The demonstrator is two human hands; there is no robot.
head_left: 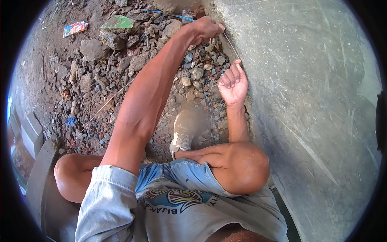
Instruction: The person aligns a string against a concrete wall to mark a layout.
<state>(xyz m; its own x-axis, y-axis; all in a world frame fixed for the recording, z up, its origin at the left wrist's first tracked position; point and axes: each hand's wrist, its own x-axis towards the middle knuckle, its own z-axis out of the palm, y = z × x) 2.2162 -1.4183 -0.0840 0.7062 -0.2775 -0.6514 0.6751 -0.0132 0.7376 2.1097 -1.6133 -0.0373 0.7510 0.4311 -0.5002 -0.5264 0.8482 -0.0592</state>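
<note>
My left hand [207, 30] reaches forward to the foot of a grey concrete wall, its fingers closed in a pinch on a thin string [231, 44]. The string runs taut along the wall's base to my right hand [234, 84]. That hand is turned palm up, thumb and fingers closed on the string. A loose length of thin line hangs from the right hand toward my shin. Behind my left wrist lies a narrow blue strip [169, 15] on the stones.
The concrete wall [310, 101] rises close on the right. Rubble [94, 50] and gravel cover the ground. A green scrap [118, 22], a red-and-blue wrapper [75, 29] and a blue scrap [70, 121] lie among the stones. Another thin line [96, 113] crosses the ground at left.
</note>
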